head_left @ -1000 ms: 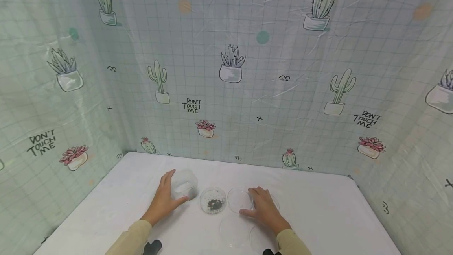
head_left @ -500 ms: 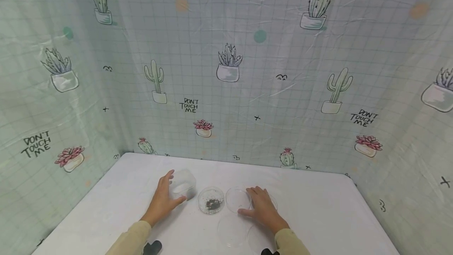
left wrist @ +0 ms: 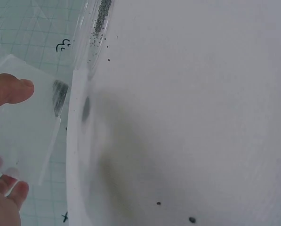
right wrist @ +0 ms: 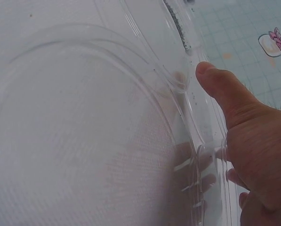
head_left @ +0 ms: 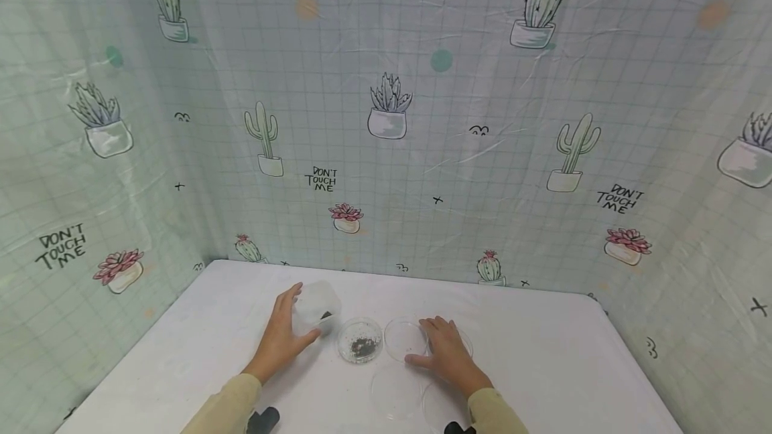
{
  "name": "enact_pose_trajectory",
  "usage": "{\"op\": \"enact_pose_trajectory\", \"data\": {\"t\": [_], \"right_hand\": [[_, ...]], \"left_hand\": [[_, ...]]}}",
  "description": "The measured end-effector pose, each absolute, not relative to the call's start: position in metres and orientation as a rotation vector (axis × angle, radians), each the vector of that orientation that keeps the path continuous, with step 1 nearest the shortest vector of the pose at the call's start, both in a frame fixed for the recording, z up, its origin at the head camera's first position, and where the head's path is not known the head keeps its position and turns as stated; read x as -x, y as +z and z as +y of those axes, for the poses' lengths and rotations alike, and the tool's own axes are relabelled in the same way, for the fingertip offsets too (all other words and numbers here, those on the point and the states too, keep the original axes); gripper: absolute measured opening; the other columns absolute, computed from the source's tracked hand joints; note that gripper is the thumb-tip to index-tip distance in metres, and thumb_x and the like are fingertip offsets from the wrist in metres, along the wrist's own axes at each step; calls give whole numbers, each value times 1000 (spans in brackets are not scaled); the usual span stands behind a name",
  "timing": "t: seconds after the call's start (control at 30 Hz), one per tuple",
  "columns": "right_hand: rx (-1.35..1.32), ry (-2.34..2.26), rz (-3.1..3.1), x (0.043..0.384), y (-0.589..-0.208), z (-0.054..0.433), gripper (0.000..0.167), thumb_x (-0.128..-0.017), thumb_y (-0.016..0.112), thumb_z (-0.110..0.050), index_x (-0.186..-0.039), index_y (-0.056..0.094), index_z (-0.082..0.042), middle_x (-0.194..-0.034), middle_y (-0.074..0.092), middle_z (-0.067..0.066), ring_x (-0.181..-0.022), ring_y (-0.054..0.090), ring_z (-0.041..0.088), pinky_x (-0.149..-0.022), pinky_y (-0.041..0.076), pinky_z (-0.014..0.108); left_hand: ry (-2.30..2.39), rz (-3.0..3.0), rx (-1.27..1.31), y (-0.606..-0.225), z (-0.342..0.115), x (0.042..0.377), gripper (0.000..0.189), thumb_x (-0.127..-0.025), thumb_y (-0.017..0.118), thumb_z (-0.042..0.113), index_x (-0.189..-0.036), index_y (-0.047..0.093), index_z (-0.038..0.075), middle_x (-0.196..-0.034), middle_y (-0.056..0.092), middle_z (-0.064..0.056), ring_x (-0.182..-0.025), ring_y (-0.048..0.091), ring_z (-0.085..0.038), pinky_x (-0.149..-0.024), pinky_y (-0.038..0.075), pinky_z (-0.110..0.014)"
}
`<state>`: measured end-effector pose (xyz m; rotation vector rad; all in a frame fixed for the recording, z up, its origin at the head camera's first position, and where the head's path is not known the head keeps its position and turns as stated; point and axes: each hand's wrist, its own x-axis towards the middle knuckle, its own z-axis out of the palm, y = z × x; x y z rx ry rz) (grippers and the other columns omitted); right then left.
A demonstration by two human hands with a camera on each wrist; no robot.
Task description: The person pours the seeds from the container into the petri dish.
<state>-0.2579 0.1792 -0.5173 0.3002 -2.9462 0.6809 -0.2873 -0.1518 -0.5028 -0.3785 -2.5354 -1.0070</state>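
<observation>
Two hands (head_left: 279, 337) (head_left: 447, 351): left grips one translucent container (head_left: 316, 301); right, loosely spread, lies among five dishes (head_left: 402, 340).

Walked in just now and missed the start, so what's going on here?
A person's left hand grips a clear tub, tilted, with dark grains in one corner. More grains lie in a round dish beside it on the white table. The right hand is among several other clear dishes; whether it grips one is hard to tell.
</observation>
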Motion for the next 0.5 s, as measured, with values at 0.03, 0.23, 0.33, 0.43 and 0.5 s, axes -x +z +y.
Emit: {"op": "enact_pose_trajectory", "data": {"t": [0.03,0.23,0.33,0.43,0.5], "right_hand": [[-299,675,-2947,258,-517,179,81,-72,79,-50,-131,53,-1,-132,57,16,-133,44,38,-118,25,57],[-293,691,-2956,259,-518,179,82,-72,80,-50,-132,53,-2,-134,56,17,-135,42,39,-118,24,57],[-289,703,-2957,258,-517,179,82,-72,80,-50,-132,53,-2,-135,55,17,-135,42,39,-118,24,57],[-281,713,-2959,258,-518,180,82,-72,80,-50,-133,52,-2,-135,55,17,-136,41,39,-119,23,56],[-277,723,-2960,259,-517,180,82,-72,80,-50,-133,52,-2,-136,55,17,-136,41,39,-119,23,56]], "left_hand": [[-1004,-2527,386,-502,-151,287,102,-68,87,15,-150,26,8,-142,37,-19,-129,45,-38,-107,41,-57],[-979,-2509,426,-495,-143,288,103,-68,87,16,-150,26,10,-144,37,-17,-131,43,-36,-109,40,-56],[-975,-2496,457,-493,-139,288,102,-68,87,16,-150,26,10,-143,38,-17,-132,44,-35,-109,40,-55],[-984,-2474,496,-491,-134,288,102,-68,87,16,-150,27,9,-142,40,-17,-131,45,-35,-109,41,-55],[-988,-2464,516,-490,-131,289,102,-68,87,16,-150,27,10,-141,41,-16,-131,45,-35,-108,41,-54]]}}
